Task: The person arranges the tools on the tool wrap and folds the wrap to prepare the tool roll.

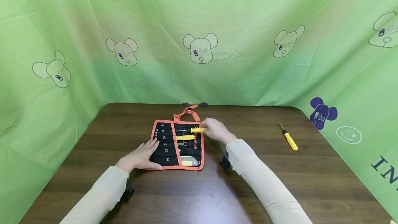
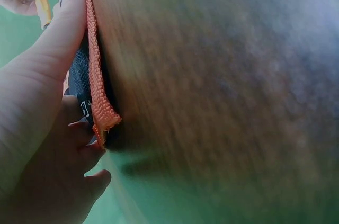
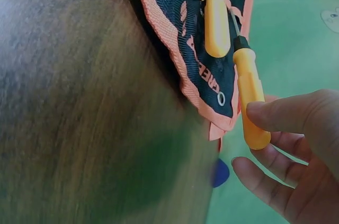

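Observation:
A black tool pouch (image 1: 160,155) with orange trim lies flat on the table. My left hand (image 1: 141,155) rests on its left part, fingers spread, thumb along the front edge. Between thumb and fingers, my right hand (image 1: 215,129) pinches the yellow handle of a screwdriver (image 3: 248,83) over the pouch's far right corner. The screwdriver's shaft points left, its tip at the orange band of the pockets. Beside it, a second yellow handle (image 3: 216,25) sticks out of a pocket. A small wrench (image 1: 182,144) and a grey and yellow utility knife (image 1: 189,161) sit in pockets nearer the front.
Another yellow-handled screwdriver (image 1: 290,141) lies on the right side of the brown wooden table (image 1: 248,186). The pouch's orange tie strap (image 1: 188,112) loops out beyond its far edge. A green printed cloth (image 1: 199,13) hangs behind the table and along both sides.

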The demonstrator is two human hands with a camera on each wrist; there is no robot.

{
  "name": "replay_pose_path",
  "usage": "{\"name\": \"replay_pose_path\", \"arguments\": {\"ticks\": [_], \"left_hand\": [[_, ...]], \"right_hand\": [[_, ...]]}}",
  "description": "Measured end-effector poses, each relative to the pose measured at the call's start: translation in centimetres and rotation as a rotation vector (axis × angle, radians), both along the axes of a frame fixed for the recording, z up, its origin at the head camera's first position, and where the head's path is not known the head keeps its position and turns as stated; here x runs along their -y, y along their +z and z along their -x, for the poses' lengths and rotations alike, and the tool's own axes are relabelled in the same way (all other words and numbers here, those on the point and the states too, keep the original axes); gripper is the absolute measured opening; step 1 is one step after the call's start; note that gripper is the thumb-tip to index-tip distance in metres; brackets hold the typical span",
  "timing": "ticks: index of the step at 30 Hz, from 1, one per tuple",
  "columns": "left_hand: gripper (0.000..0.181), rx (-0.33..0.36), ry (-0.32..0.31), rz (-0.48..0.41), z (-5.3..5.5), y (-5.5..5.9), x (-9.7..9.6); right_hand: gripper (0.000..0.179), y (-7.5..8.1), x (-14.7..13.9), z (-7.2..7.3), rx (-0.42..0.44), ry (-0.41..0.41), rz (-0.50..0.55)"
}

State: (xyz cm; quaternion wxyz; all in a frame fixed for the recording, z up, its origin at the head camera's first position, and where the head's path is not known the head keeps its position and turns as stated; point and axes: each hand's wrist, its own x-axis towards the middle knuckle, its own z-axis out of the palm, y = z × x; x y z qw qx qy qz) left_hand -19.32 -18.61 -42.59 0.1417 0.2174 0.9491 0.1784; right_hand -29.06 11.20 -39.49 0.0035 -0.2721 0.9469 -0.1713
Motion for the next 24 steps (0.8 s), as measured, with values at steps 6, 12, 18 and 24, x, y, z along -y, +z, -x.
{"name": "replay_pose_path", "arguments": {"ticks": [6, 12, 18, 24], "left_hand": [[0.102, -0.021, -0.015, 0.007, 0.2, -0.3, 0.1], [0.102, -0.016, -0.013, 0.003, 0.2, -0.4, 0.2], [0.102, -0.012, -0.009, 0.004, 0.3, -0.4, 0.2], [0.102, -0.006, -0.007, 0.007, 0.2, -0.2, 0.1]], "right_hand": [[0.021, -0.3, 0.6, 0.1, 0.001, 0.027, -0.006], [0.020, -0.7, 1.3, 0.4, -0.001, 0.046, 0.025], [0.018, -0.8, 2.0, 0.4, -0.021, 0.035, 0.044], [0.021, -1.2, 2.7, 0.4, -0.018, 0.015, 0.040]]}}
